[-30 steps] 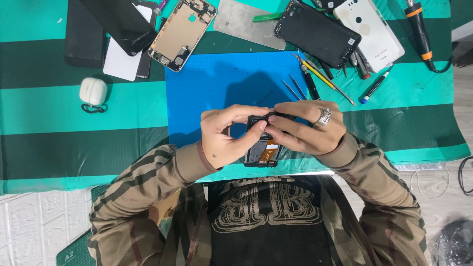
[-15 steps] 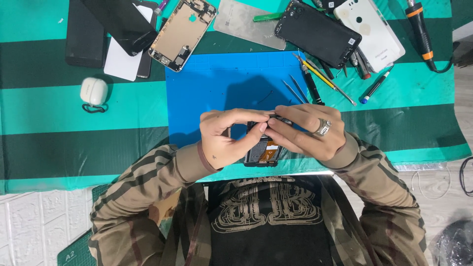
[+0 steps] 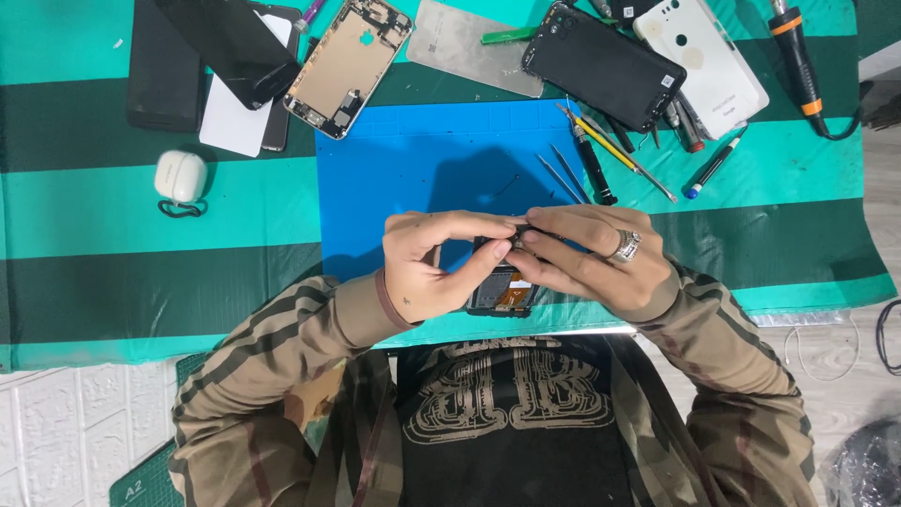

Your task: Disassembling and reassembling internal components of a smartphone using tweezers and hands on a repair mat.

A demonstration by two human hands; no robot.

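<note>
A small dark phone (image 3: 503, 289), opened up with an orange part showing inside, lies at the near edge of a blue work mat (image 3: 441, 178). My left hand (image 3: 434, 265) grips its left side, with thumb and forefinger pinched at its top edge. My right hand (image 3: 591, 258), wearing a ring, covers the phone's right side, and its fingertips meet the left fingers at the top. The small piece between the fingertips is too hidden to make out.
Thin tweezers (image 3: 561, 175), a yellow tool (image 3: 619, 155) and a black pen-like tool (image 3: 593, 167) lie on the mat's right. Behind are an open gold phone frame (image 3: 349, 64), black phones (image 3: 603, 62), a white back cover (image 3: 704, 58), a metal plate (image 3: 465, 45). A white earbud case (image 3: 180, 176) sits left.
My fingertips have shifted slightly at the phone's top edge, the left forefinger stretching further over toward the right hand. The phone stays in place.
</note>
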